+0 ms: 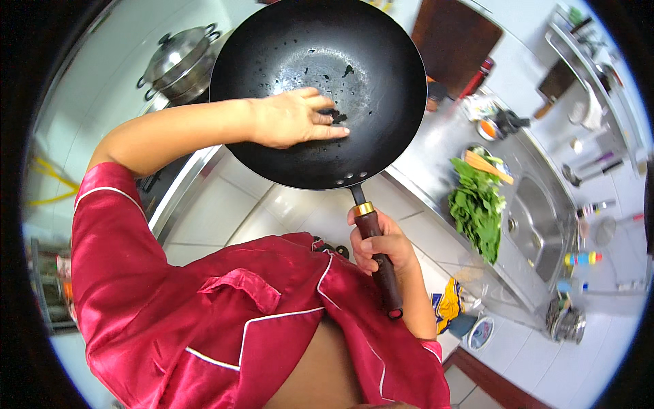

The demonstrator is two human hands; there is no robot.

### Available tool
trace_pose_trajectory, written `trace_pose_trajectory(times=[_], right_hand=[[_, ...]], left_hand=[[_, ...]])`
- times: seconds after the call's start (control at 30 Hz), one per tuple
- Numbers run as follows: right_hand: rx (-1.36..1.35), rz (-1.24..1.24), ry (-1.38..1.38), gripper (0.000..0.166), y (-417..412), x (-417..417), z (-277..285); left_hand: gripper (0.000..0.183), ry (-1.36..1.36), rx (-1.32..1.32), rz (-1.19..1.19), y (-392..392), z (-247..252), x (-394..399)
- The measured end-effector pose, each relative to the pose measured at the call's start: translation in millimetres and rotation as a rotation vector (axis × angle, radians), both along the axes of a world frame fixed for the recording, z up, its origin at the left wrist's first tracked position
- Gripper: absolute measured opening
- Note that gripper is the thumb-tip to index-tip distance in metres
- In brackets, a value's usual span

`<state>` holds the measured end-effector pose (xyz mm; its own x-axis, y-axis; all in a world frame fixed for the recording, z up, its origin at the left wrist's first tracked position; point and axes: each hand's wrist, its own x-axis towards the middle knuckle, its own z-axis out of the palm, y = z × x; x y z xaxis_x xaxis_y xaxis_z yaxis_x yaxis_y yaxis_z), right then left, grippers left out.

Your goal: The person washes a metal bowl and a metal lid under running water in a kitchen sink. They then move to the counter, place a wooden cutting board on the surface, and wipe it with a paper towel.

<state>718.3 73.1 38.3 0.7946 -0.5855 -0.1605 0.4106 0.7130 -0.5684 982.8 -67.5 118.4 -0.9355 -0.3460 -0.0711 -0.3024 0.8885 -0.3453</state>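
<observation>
A black wok (393,97) with water drops on its inner surface is held up in front of me. My right hand (383,245) grips its dark wooden handle (386,281), just below the brass-coloured collar (364,208). Over the inside of the wok, my left hand (294,120) is spread palm down with the fingers slightly apart and nothing held. Whether its palm touches the metal cannot be told. Part of the wok's near left rim is hidden behind my left forearm.
A lidded steel steamer pot (179,64) stands at the left. Along the right runs a steel counter (424,148) bearing leafy greens (475,204), with a sink (539,225) beyond. A dark cutting board (454,46) leans at the back wall. A bucket (477,332) sits on the floor.
</observation>
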Motion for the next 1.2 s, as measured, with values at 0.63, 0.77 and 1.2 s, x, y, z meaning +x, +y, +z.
trace_pose_trajectory(times=[0.63, 0.77, 1.2], right_hand=[[-0.537, -1.454, 0.960, 0.038, 101, -297, 65], [-0.652, -1.513, 1.304, 0.032, 109, -397, 87], [-0.763, -1.715, 1.528, 0.051, 73, -539, 76]], left_hand=[[0.031, 1.498, 0.498, 0.639, 10, -105, -42], [0.032, 1.687, 0.690, 0.803, 15, -171, -47], [0.032, 1.285, 0.328, 1.059, 93, -186, -134]])
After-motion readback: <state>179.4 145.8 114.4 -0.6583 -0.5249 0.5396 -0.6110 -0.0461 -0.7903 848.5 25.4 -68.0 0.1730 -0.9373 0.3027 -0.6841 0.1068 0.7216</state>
